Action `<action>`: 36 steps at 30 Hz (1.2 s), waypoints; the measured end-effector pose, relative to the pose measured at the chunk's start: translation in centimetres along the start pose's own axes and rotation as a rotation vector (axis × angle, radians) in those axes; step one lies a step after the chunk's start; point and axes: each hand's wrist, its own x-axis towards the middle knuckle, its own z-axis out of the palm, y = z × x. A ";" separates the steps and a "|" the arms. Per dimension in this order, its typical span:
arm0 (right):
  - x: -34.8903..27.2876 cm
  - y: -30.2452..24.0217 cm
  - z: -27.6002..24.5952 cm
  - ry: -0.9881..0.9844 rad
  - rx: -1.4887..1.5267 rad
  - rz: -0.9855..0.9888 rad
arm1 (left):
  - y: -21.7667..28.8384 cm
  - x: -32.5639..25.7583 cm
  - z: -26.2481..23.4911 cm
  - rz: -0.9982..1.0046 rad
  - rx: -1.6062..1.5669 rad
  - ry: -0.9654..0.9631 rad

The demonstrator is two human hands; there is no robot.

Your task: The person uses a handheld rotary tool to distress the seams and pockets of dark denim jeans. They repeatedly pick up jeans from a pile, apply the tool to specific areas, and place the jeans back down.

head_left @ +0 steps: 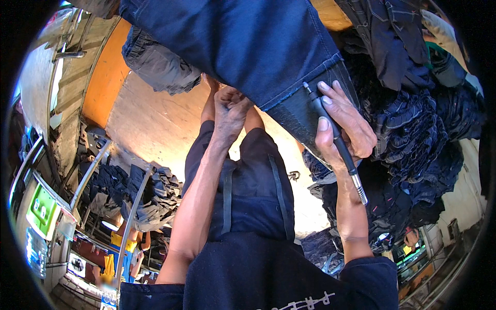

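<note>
A dark blue denim garment (232, 41) is stretched out in front of me, with its stitched hem running slantwise. Beyond the hem a flat black piece (297, 121) sticks out, seemingly inside the leg. My right hand (346, 121) is closed round a slim black rotary tool (342, 147), pen-shaped, with a silvery coil at its rear end. Its small tip rests at or just over the hem; actual contact is hard to tell. My left hand (230, 108) is closed at the garment's lower left edge, its fingertips partly hidden and apparently pinching the cloth.
Large heaps of dark garments (413, 134) rise on my right. A grey bundled garment (157, 62) lies left of the denim, by an orange panel (106, 77). More dark clothes (139, 191) are piled at lower left behind metal rails (135, 212). Another person in yellow (119, 243) is further off.
</note>
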 end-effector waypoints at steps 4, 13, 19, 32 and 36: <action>-0.1 0.2 0.0 0.024 -0.019 0.003 | -0.5 -0.1 -0.3 -0.046 0.033 0.050; -0.3 0.8 0.0 0.076 0.001 0.021 | -0.5 -0.2 -0.5 -0.069 0.156 0.106; -0.5 1.0 -0.2 0.083 -0.035 0.043 | -0.3 -0.2 -0.3 -0.048 0.054 0.062; -0.4 1.5 0.1 0.108 -0.031 0.032 | -0.7 0.1 -1.5 -0.007 -0.038 -0.161; -0.4 1.1 0.0 0.082 -0.029 0.034 | -0.8 -0.1 -1.5 -0.020 -0.025 -0.137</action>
